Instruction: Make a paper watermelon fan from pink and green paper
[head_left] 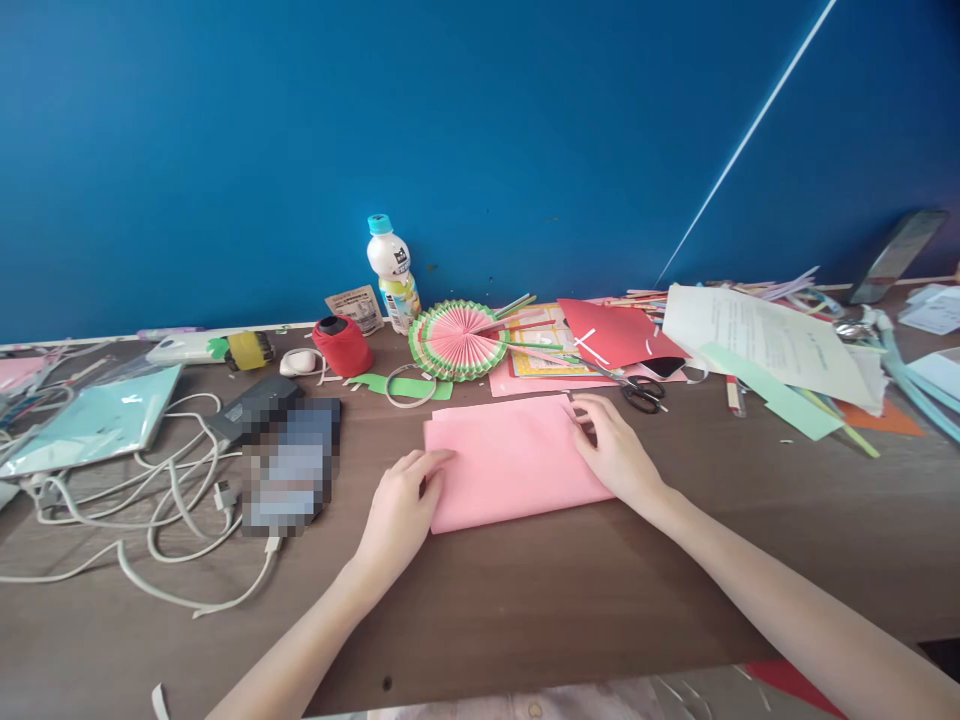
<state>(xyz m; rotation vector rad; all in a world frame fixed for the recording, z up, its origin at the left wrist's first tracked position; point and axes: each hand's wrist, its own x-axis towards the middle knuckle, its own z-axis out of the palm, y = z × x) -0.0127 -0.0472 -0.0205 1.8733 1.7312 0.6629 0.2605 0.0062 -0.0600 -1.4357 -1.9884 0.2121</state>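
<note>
A folded sheet of pink paper (510, 460) lies on the table in front of me, its layers showing at the top edge. My left hand (401, 500) holds its left edge, the index finger resting on top and the thumb close to the side. At the upper right corner, my right hand (619, 455) has its fingers bent around the paper's edge, with the thumb on its surface. Just beyond the paper stands a round pleated fan (459, 340) in pink and green. Black-handled scissors (641, 392) lie past my right hand.
To the left are a phone (292, 465), tangled white cables (176, 500) and a black power bank (255, 408). A bottle (394, 275) stands by the blue wall, near a red roll (343, 347). Printed sheets (772, 345) and paper strips pile up at right.
</note>
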